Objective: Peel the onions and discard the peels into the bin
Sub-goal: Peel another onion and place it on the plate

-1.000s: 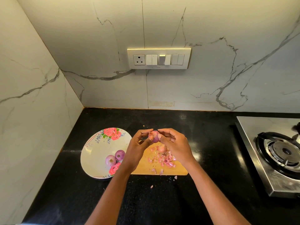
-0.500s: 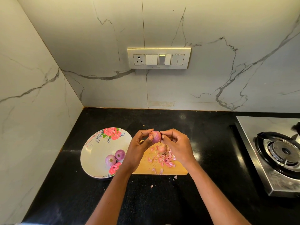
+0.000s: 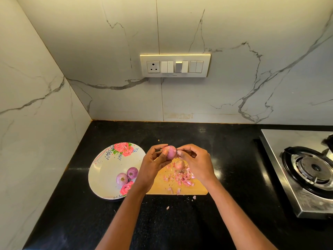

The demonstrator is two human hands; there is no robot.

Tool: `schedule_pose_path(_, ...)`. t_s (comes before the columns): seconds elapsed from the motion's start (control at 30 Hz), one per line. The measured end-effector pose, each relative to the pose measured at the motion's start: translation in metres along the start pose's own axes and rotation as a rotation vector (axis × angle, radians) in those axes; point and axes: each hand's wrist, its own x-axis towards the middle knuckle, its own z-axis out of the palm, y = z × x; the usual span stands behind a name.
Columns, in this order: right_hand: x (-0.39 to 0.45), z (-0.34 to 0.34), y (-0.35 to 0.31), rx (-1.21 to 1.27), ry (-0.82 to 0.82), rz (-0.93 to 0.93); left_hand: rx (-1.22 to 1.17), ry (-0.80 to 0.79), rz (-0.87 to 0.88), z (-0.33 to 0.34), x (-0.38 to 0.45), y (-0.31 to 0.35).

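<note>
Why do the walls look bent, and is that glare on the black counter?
Head view: the wide-angle lens bows the wall edges outward; the counter shows soft reflected highlights; the switch panel glows along its top; the hands and the onion look sharp.

Taking the cutting board [image 3: 182,186] as the landmark: the black counter [image 3: 180,134] behind it lies bare up to the marble back wall [image 3: 216,96] — open room for a hand to pass. In front of the board the counter is open too, apart from a few stray peel scraps [image 3: 194,197] and the two forearms crossing it. Touching the board's left edge, the flowered plate [image 3: 100,174] with two onions [image 3: 127,175] blocks that side, and the side wall [image 3: 36,123] stands beyond it. To the board's right a bare strip of counter runs to the gas stove [image 3: 306,168]. On the board, a peel pile [image 3: 180,176] and one onion [image 3: 179,164] fill its middle; above it both hands hold another onion [image 3: 171,152].
</note>
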Motion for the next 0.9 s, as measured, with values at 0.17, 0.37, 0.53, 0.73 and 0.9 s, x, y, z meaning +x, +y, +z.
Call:
schedule_pose_path(0.17,-0.0004,-0.0015,-0.0024,0.012,-0.053,0.029,0.018,0.078,-0.019,0.0016,0.0029,0.0010)
schedule_pose_path(0.37,-0.0005,0.0043,-0.0081,0.052,-0.098,0.011,-0.036,0.056,-0.054,0.0023,0.0026,0.0012)
schedule_pose_path(0.53,-0.0008,-0.0017,-0.0024,0.089,-0.080,0.064,-0.075,-0.019,-0.081,-0.0017,0.0009,0.0024)
schedule_pose_path(0.73,0.0003,-0.0019,-0.0037,0.062,-0.065,0.055,-0.058,-0.043,-0.087,0.0009,-0.0012,0.0049)
schedule_pose_path(0.9,0.0017,0.0024,-0.0059,0.267,-0.007,0.141,-0.170,-0.046,-0.124,0.0003,-0.0007,0.0054)
